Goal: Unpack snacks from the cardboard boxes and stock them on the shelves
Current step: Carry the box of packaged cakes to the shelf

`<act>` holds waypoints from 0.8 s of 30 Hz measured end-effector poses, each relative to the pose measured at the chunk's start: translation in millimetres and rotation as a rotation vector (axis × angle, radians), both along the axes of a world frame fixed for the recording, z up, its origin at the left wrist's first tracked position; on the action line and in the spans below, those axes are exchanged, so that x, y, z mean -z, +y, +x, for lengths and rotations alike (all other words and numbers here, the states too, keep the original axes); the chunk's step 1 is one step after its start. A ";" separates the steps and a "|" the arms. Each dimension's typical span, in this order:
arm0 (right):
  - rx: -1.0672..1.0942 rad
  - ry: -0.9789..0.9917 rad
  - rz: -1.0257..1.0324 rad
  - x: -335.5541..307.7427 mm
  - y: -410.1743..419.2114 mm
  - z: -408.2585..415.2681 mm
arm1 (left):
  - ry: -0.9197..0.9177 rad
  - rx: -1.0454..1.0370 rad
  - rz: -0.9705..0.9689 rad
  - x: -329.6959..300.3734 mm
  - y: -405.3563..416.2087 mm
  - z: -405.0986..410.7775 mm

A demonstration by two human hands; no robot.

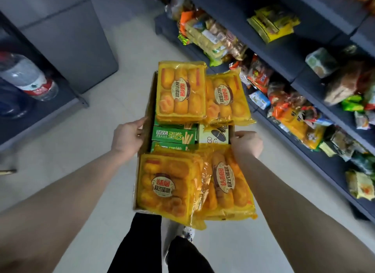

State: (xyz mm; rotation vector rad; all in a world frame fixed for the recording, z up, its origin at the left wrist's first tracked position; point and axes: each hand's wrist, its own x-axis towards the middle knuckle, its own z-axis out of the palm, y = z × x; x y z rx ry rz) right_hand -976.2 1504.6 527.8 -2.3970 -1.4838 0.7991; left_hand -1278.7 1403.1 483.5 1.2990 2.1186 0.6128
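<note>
ITEM: cardboard box (149, 102), open top, carried at waist height over floor (125, 55), btwn both hands.

CONTENTS: 4 yellow cake packs piled on top — far-left pack (181, 92), far-right pack (225, 99), near-left pack (167, 184), near-right pack (228, 183). Under them, mid-box: green egg-roll boxes (174, 135), white seed box (214, 135). Packs overhang box rim, esp. right side & near end.

HANDS: left hand (128, 137) on box's left wall, fingers curled round top edge, gripping. Right hand (246, 143) on right side; fingertips hidden behind the box edge and packs, appears to grip the wall.

POSITION: box dead centre btwn wrists, forearms flanking near packs; near end above legs.

SHELVES: shelves (284, 55) at right, already crowded w/ mixed snack bags. Water bottle (30, 77) on left unit.

HANDLING NOTE (judgement): step = carry/set down box by shelves. Keep level; loose top packs likely to slide off. Lower to floor close to shelf foot, then lift cake packs first, one stack at a time.
</note>
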 end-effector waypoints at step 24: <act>-0.385 -0.093 -0.062 145.4 563.1 -371.4 | -0.040 -0.430 -0.002 140.3 454.3 -303.3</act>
